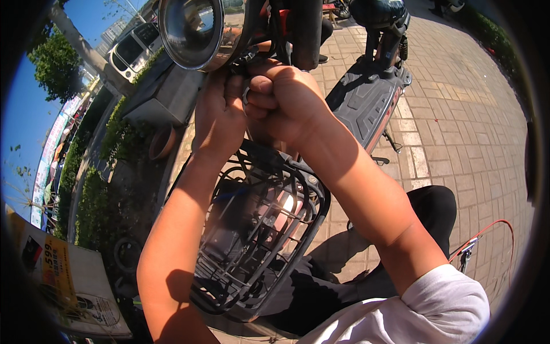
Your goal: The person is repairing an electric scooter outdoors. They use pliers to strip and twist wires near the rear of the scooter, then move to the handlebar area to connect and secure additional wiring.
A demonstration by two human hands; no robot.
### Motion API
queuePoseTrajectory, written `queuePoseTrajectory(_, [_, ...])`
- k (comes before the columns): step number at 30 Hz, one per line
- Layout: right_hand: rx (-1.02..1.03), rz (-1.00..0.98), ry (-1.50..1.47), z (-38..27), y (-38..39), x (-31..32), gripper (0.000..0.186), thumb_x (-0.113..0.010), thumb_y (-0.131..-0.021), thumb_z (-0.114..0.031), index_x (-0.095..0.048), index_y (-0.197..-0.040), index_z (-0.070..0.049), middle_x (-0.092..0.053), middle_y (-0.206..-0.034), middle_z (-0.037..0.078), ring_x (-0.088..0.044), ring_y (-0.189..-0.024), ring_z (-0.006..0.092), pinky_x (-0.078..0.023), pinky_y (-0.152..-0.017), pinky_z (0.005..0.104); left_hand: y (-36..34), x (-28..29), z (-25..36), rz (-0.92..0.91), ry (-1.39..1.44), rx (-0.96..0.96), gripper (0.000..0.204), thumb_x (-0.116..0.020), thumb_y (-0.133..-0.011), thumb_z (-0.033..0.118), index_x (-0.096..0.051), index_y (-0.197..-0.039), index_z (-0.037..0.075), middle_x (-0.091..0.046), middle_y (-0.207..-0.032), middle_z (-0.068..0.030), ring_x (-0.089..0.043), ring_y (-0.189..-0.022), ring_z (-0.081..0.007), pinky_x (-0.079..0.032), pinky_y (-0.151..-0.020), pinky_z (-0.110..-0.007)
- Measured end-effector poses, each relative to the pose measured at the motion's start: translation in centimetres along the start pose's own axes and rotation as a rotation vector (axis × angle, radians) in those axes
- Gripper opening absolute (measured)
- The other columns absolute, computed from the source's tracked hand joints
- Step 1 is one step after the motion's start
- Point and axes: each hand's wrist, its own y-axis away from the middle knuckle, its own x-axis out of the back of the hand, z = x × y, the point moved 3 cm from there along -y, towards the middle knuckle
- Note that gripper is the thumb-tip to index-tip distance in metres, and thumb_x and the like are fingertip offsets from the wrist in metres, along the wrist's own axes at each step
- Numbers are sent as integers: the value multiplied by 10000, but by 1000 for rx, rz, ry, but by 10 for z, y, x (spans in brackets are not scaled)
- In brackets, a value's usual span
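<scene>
Both my hands meet just below the round chrome headlight (pixel 193 31) of an electric scooter. My left hand (pixel 220 112) is closed, its thumb pointing up and its fingertips mostly hidden among dark parts under the lamp. Beside it, my right hand (pixel 289 94) is curled with its fingers folded inward. A small curved metal piece (pixel 246 94) shows between the two hands; its kind is unclear. Whatever the fingers grip is hidden. A thick black tube (pixel 306 34) stands just above my right hand. Beneath my wrists is a black wire basket (pixel 312 221).
Behind the basket stretches the scooter's black footboard (pixel 366 106), leading to a dark seat (pixel 377 12). Brick paving (pixel 458 143) lies to the right, with a red cable (pixel 504 222) on it. A planter box (pixel 163 94) and a sign board (pixel 91 281) stand left.
</scene>
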Motion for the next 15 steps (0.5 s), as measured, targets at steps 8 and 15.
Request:
queuePoseTrajectory(8, [210,36,678,-11,23,5,293,-539,-955,-48,-583,-1237,23,-600,-754,30,-535,-610,75,-474,-582,219,3,-3,-18,-130,753,261,266,-507,-1013,170,-553,-1239,37,-618,-1157,-66,-587,-1007,-172,-464,-876,-347])
queuePoseTrajectory(15, [339,18,653,0,6,15,240,-544,-944,-53,-645,-1155,1,-639,-733,42,-509,-519,67,-380,-429,229,5,-12,-5,-212,1022,259,288,-595,-977,153,-541,-1241,49,-623,-1098,-45,-567,-964,-136,-435,-817,-299])
